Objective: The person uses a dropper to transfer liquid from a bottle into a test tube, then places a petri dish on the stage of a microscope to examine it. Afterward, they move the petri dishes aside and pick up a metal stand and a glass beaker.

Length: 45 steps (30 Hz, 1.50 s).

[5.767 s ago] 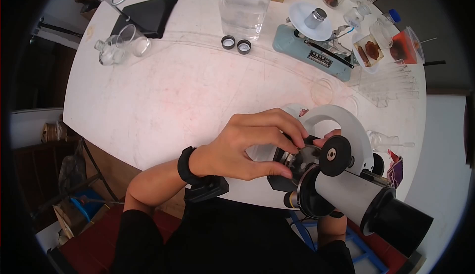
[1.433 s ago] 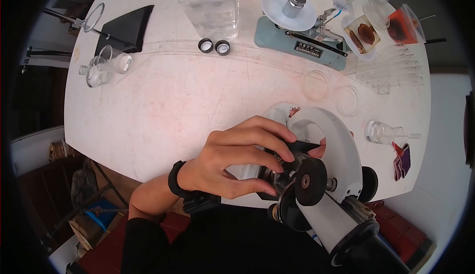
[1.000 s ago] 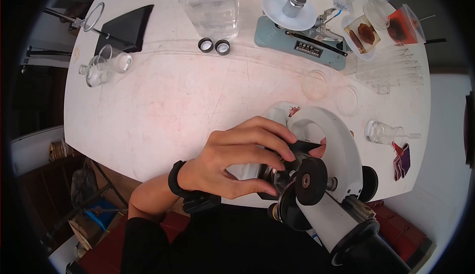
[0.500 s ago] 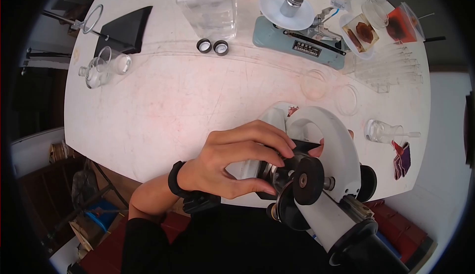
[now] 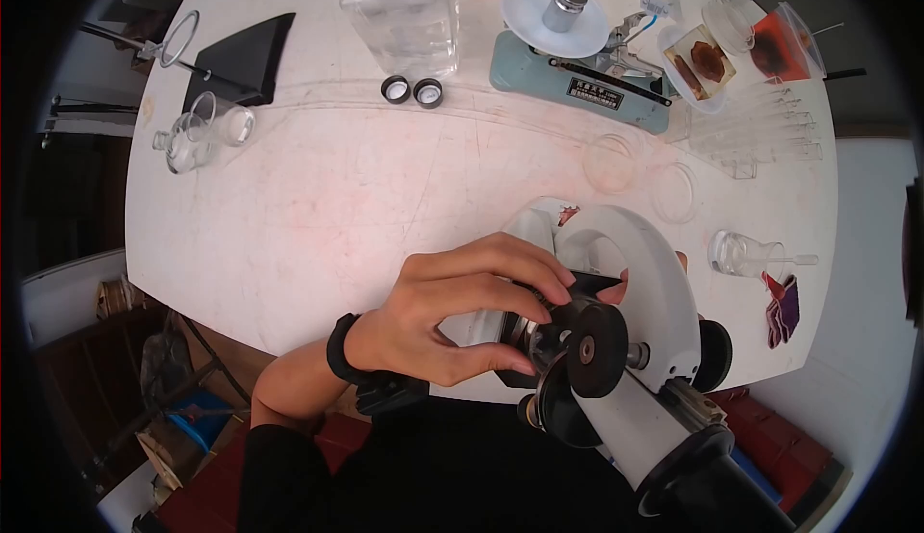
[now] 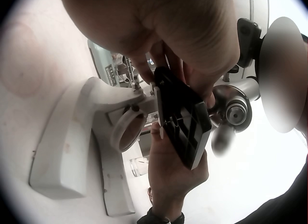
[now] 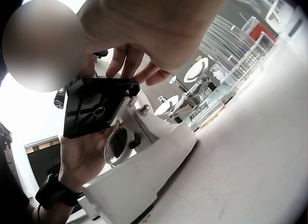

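Not much has shifted since half a second ago; the scope [image 5: 664, 268] just sits a hair further left in the head view. Go back nearly six seconds and the gap's bigger: its tube [image 5: 630, 427] now runs off the bottom edge, but the balance [image 5: 577, 90] has slid in frame too, so I'd put that mostly down to the head turning.

The bit that matters is the stage [image 7: 89, 111], the black plate left of the scope's curved arm [image 5: 676, 317]. It's right between the hands. The left hand [image 5: 457, 307] comes in from the left, thumb toward the near side, fingers bent over toward the far side, so I'd say it has the easier line in. The right hand [image 7: 154, 29] reaches round from the other side of the arm; the head view only gives its fingertips [image 5: 613, 292] by the far corner.

Grip-wise, both hands have their fingers in close at the stage, but can't tell if either actually pinches anything. The tube slopes down to the right; the plate looks tilted in both wrist views, mirror [image 7: 119, 146] below it in the right one.
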Available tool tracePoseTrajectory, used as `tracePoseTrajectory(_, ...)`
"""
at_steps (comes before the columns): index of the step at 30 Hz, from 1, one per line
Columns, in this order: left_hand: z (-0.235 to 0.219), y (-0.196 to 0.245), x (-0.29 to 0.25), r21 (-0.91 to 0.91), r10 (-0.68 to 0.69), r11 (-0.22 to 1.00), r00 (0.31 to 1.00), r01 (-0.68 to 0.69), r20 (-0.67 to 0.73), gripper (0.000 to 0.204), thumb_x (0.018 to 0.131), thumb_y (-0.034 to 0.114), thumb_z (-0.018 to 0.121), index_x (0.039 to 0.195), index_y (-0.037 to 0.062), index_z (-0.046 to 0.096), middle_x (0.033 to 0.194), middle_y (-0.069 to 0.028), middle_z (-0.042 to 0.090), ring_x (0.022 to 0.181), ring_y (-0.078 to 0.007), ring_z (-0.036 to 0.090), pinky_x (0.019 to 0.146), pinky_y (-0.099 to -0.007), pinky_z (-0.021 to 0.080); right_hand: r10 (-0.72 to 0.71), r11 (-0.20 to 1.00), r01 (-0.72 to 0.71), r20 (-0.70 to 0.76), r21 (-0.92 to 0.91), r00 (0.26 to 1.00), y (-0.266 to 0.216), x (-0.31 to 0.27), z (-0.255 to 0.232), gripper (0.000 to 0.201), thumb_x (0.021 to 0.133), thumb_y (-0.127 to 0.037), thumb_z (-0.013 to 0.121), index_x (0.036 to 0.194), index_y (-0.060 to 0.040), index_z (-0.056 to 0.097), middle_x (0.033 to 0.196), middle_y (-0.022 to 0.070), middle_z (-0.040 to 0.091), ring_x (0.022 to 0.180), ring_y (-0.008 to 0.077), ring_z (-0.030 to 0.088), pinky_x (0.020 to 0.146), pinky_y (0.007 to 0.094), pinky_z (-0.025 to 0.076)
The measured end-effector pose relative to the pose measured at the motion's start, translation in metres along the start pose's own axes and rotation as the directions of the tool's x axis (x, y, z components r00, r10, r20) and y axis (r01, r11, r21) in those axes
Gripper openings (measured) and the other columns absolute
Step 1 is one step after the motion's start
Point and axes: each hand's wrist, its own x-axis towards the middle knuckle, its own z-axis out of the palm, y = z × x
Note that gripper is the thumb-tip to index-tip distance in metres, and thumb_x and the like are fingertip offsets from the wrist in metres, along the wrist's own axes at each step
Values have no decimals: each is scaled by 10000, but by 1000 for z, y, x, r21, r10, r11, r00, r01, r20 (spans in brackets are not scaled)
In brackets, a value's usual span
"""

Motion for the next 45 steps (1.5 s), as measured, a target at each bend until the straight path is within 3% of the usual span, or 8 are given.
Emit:
tracePoseTrajectory(9, -1, 1, 1, 3, -2, 1000, 1000, 2, 11, 212, 714, 46, 766, 879, -38, 664, 985, -205, 665, 987, -378, 648, 879, -490, 524, -2, 1000, 2, -8, 5, 1000, 1, -1, 1, 271, 641, -92, 787, 790, -1, 580, 953, 187, 682, 938, 381, 551, 771, 457, 471)
tracePoseTrajectory(18, 0, 1, 1, 39, 16, 999, 1000, -17, 11, 216, 700, 20, 769, 874, -38, 654, 982, -204, 665, 994, -378, 645, 861, -463, 529, -37, 998, 39, -42, 57, 998, 7, -4, -2, 424, 813, -347, 699, 959, 32, 580, 952, 232, 661, 935, 397, 546, 758, 482, 450)
tracePoseTrajectory(27, -1, 3, 1, 55, 54, 997, 998, -56, 37, 272, 695, 49, 780, 907, -56, 646, 1036, -218, 648, 1012, -389, 631, 864, -471, 522, -142, 984, 139, -21, -113, 990, 7, -8, -5, 603, 819, -436, 708, 1005, 120, 567, 955, 242, 636, 916, 386, 536, 714, 460, 463)
tracePoseTrajectory(31, -1, 1, -2, 57, 57, 997, 997, -60, 42, 346, 690, 97, 814, 948, -62, 646, 1060, -217, 643, 1037, -386, 622, 894, -477, 498, -188, 978, 193, -66, 77, 980, -4, 2, -5, 616, 824, -416, 700, 1109, 113, 561, 982, 237, 612, 931, 363, 509, 704, 428, 453)
tracePoseTrajectory(33, 0, 1, -4, 63, 49, 997, 998, -51, 23, 371, 692, 121, 827, 959, -66, 649, 1058, -216, 643, 1047, -374, 619, 904, -467, 491, 89, 995, -84, -126, 47, 988, -23, -15, -1, 573, 866, -345, 668, 1281, 12, 500, 1063, 233, 578, 945, 348, 520, 734, 434, 459)
tracePoseTrajectory(39, 1, 6, -2, 135, 84, 987, 996, -87, 29, 313, 679, 77, 824, 929, -3, 653, 1065, -134, 651, 1030, -299, 639, 896, -375, 522, -107, 993, 115, -175, 36, 979, -27, 1, -4, 585, 863, -135, 663, 1384, -101, 399, 1122, 228, 572, 982, 304, 556, 816, 404, 477)
tracePoseTrajectory(43, 1, 5, -3, 153, 110, 982, 994, -112, 26, 312, 677, 68, 819, 931, -1, 652, 1067, -131, 652, 1027, -296, 640, 898, -373, 518, -270, 940, 248, -70, -233, 960, -24, 19, -7, 594, 909, -373, 533, 1359, 1, 434, 1124, 210, 592, 1041, 319, 558, 888, 423, 453)
tracePoseTrajectory(45, 1, 6, -4, 149, 89, 984, 996, -92, 24, 310, 678, 63, 814, 934, 2, 651, 1071, -128, 653, 1021, -291, 641, 903, -371, 512, -261, 949, 241, -80, -202, 962, -27, 22, -7, 559, 885, -318, 552, 1326, 17, 471, 1095, 204, 593, 1010, 325, 547, 860, 430, 440)
